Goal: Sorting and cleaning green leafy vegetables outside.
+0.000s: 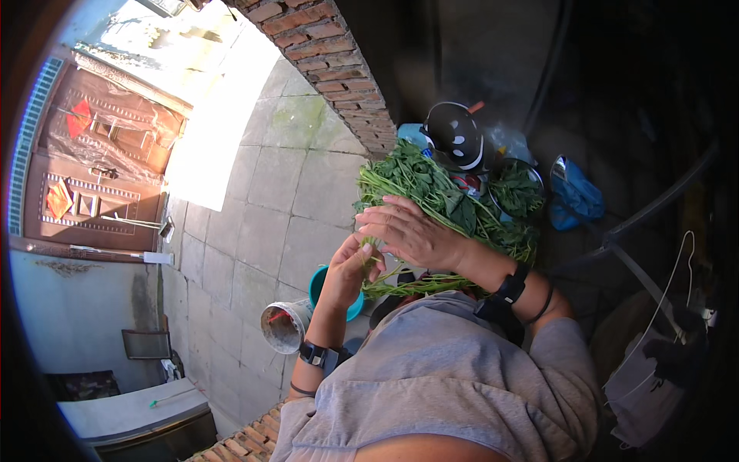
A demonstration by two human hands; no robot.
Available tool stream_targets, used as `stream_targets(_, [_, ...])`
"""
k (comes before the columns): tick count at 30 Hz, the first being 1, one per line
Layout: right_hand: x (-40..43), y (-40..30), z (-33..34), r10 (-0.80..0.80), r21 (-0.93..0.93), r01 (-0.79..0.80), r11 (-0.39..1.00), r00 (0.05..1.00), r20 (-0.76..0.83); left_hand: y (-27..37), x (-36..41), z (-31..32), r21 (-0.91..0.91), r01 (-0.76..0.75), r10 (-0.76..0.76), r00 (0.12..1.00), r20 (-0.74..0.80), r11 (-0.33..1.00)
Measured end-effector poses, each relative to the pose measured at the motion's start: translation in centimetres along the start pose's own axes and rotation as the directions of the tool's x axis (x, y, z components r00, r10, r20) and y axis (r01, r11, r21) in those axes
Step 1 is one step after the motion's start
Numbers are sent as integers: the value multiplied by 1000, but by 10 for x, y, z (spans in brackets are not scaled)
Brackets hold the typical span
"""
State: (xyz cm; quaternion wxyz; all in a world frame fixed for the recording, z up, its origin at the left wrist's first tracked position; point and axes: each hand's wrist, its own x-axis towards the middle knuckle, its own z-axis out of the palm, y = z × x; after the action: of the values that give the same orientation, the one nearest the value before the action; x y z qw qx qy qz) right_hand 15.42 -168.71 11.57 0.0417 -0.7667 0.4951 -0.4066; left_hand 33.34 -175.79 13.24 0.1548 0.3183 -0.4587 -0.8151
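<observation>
A large heap of leafy green stems (427, 179) lies before me, the leaves toward the far side and right. My left hand (355, 263) pinches a small piece of green stem (372, 245) between thumb and fingers. Just beside it, my right hand (413, 234) reaches across the near side of the heap, back of the hand up and fingers stretched out. Its palm and anything beneath it are hidden. More loose stems (427, 284) lie close to my body, below the right forearm.
Near my left forearm are a teal bucket (318, 283) and a tipped whitish bucket (284, 328). Past the heap sits a black bag with a white face pattern (456, 136). A blue plastic bag (574, 199) lies right. A brick wall edge (346, 69) borders the paved yard (260, 231).
</observation>
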Motion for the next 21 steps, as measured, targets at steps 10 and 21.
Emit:
stream_targets(10, [-1, -3, 12, -77, -105, 66, 992, 991, -113, -12, -1, -21, -223, 3, -1, 1000, 9, 975])
stream_targets(21, [6, -16, 16, 80, -133, -97, 986, 988, -130, -4, -2, -20, -307, -2, 12, 999, 30, 952])
